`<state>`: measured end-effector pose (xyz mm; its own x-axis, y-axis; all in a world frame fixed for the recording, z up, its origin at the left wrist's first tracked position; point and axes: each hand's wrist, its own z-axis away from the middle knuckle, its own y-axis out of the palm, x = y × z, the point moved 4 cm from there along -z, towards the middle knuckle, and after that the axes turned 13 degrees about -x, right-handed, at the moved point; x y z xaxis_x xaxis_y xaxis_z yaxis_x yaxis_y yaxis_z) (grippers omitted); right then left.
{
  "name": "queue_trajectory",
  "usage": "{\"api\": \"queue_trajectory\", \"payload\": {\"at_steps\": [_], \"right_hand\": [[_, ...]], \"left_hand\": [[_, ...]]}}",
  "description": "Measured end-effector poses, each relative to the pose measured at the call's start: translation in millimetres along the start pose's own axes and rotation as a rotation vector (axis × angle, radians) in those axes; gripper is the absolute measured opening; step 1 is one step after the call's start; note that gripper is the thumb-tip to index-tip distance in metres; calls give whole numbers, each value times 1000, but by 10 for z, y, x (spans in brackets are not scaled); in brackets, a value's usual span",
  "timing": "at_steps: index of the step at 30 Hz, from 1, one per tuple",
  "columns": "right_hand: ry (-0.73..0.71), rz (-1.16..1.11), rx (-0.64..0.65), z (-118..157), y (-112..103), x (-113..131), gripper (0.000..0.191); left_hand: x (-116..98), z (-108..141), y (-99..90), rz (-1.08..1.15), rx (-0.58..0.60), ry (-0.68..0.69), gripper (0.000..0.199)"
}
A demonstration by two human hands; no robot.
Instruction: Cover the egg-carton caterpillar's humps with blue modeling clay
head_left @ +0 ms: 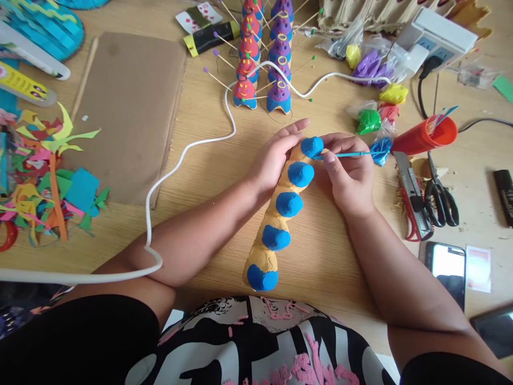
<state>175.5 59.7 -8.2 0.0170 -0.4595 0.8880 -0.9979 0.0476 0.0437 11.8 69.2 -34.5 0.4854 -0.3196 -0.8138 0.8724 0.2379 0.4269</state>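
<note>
Orange plastic cup (420,136), tilted, holds thin blue strips (443,115), while right fingers pinch a slender blue stick (348,155) (left hand (276,158) supports the yellow, blue-topped bumpy strip (266,230)).

Shirt (256,350): white-and-grey ground, bold black shapes, speckled black patches near the top, raised pink lettering and textured pink clusters down the front. Sleeves (100,342): black, plain, short. Hands bare.

Yellow strip (265,215), five blue patches (289,204)
</note>
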Motion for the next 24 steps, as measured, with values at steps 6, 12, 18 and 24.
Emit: {"api": "queue_trajectory", "payload": {"at_steps": [6, 12, 18, 24], "right_hand": [[10, 6, 15, 9, -9, 5, 33], [-23, 16, 30, 7, -11, -5, 29], [-15, 22, 25, 5, -6, -37, 35], [-37, 32, 33, 3, 3, -34, 28]], "left_hand": [[25, -89, -74, 6, 27, 17, 56], [-4, -84, -83, -89, 53, 77, 61], [-38, 16, -38, -52, 38, 18, 64], [-77, 114, 10, -32, 3, -51, 65]]}}
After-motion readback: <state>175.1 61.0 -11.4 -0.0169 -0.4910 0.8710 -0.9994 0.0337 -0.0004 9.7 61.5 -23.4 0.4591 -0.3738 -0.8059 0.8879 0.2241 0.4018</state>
